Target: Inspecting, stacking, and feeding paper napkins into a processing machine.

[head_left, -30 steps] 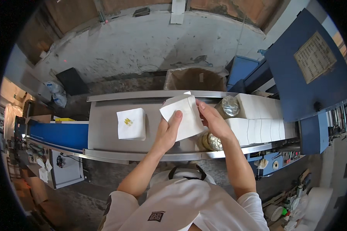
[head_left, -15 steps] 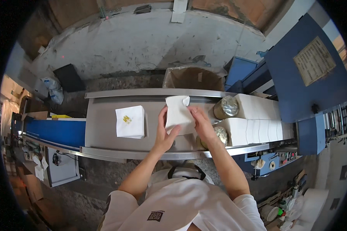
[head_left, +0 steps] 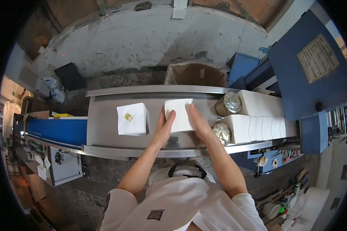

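Above the middle of the grey metal trough, I hold a stack of white paper napkins between both palms. My left hand presses its left side, with the thumb lying over the top sheet. Flat against the opposite side rests my right hand. To the left on the trough lies a second napkin stack, with a yellow print on its top sheet. Two shiny round cylinders, a far one and a near one, stand against the ends of two long rows of white napkins at the right.
Metal rails run along the trough. A lined cardboard box stands behind it. At the right is a blue machine with a raised panel. A blue surface continues past the trough's left end.
The held stack's top sheet, curled up at its far right corner before, now lies flat. My right hand has moved down from that corner to the stack's right side.
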`<state>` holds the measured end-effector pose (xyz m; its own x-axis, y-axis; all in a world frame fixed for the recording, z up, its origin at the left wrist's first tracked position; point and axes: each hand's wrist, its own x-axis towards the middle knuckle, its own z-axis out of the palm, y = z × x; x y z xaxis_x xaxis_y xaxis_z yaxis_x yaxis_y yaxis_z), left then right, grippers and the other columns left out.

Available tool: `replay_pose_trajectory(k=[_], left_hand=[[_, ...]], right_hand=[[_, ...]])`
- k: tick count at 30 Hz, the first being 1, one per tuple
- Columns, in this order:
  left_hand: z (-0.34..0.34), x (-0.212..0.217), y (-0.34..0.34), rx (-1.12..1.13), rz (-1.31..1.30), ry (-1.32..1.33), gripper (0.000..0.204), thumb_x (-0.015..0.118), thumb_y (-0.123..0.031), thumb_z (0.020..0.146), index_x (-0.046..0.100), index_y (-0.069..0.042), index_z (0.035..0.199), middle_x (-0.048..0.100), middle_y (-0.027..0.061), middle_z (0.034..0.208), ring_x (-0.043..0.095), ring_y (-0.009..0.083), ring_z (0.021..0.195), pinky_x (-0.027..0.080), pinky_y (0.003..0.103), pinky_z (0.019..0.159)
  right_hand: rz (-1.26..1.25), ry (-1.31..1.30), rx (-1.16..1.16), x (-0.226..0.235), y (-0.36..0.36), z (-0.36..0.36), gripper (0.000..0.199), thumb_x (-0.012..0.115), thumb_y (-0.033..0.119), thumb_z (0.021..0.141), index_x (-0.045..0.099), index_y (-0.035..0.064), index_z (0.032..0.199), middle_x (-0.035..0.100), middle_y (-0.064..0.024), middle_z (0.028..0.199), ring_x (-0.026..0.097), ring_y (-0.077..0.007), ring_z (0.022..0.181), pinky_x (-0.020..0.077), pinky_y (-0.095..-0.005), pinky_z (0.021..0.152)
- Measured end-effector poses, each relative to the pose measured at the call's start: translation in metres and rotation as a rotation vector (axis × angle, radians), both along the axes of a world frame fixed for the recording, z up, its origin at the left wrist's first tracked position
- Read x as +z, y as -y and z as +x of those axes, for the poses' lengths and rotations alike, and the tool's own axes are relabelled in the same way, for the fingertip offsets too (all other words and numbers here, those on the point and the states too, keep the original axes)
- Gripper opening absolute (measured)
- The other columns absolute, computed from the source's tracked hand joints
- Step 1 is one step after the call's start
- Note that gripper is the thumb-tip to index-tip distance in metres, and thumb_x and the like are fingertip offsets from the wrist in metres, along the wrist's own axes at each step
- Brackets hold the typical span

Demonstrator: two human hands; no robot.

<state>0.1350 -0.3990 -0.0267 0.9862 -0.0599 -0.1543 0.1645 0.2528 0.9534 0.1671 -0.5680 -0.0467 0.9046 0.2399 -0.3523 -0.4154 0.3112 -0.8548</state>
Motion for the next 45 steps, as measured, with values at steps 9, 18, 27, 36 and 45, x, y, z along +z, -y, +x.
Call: replay_pose_trajectory(k=[9, 18, 27, 36, 45], left_hand=[[-0.008, 0.003, -0.021, -0.044, 0.065, 0.046, 0.067, 0.051, -0.040, 0.100, 0.028, 0.002, 0.147, 0.043, 0.0159, 0.142, 0.039, 0.0211, 0.131, 0.029, 0.032, 0.110], [-0.007, -0.003, -0.019, -0.038, 0.084, 0.037, 0.072, 0.048, -0.049, 0.099, 0.031, 0.003, 0.145, 0.047, 0.0160, 0.140, 0.042, 0.0206, 0.130, 0.030, 0.032, 0.109], [0.009, -0.005, -0.007, -0.064, -0.588, -0.332, 0.064, 0.052, -0.051, 0.096, 0.043, -0.006, 0.141, 0.054, 0.0113, 0.134, 0.051, 0.0245, 0.124, 0.039, 0.040, 0.104], [0.039, 0.043, 0.021, -0.277, -1.111, -0.219, 0.070, 0.048, -0.057, 0.094, 0.046, -0.004, 0.139, 0.050, 0.0139, 0.141, 0.048, 0.0296, 0.129, 0.034, 0.046, 0.110], [0.026, 0.073, 0.047, -0.544, -1.056, -0.288, 0.073, 0.053, -0.059, 0.091, 0.044, -0.006, 0.142, 0.048, 0.0131, 0.142, 0.046, 0.0297, 0.131, 0.036, 0.046, 0.109]], right_hand=[[-0.887, 0.513, 0.751, 0.090, 0.034, -0.014, 0.078, 0.081, 0.036, 0.073, 0.047, -0.0001, 0.134, 0.065, -0.0216, 0.109, 0.062, -0.0357, 0.100, 0.0471, -0.0391, 0.091], [-1.071, 0.620, 0.698, 0.080, 0.027, -0.011, 0.070, 0.079, 0.031, 0.075, 0.048, -0.0024, 0.129, 0.063, -0.0253, 0.111, 0.059, -0.0439, 0.104, 0.0475, -0.0450, 0.091], [-1.226, 1.030, 0.440, 0.101, -0.002, -0.029, 0.081, 0.075, 0.039, 0.081, 0.041, -0.0069, 0.139, 0.060, -0.0288, 0.121, 0.059, -0.0409, 0.114, 0.0492, -0.0411, 0.094], [-0.538, 0.447, -0.434, 0.170, 0.062, -0.024, 0.040, 0.058, 0.027, 0.098, 0.056, 0.0030, 0.130, 0.064, -0.0098, 0.119, 0.061, -0.0164, 0.107, 0.0489, -0.0306, 0.090], [0.185, 0.031, -0.203, 0.158, 0.064, -0.049, 0.079, 0.023, 0.066, 0.097, 0.036, 0.0066, 0.147, 0.046, -0.0142, 0.145, 0.044, -0.0314, 0.133, 0.0360, -0.0473, 0.108]])
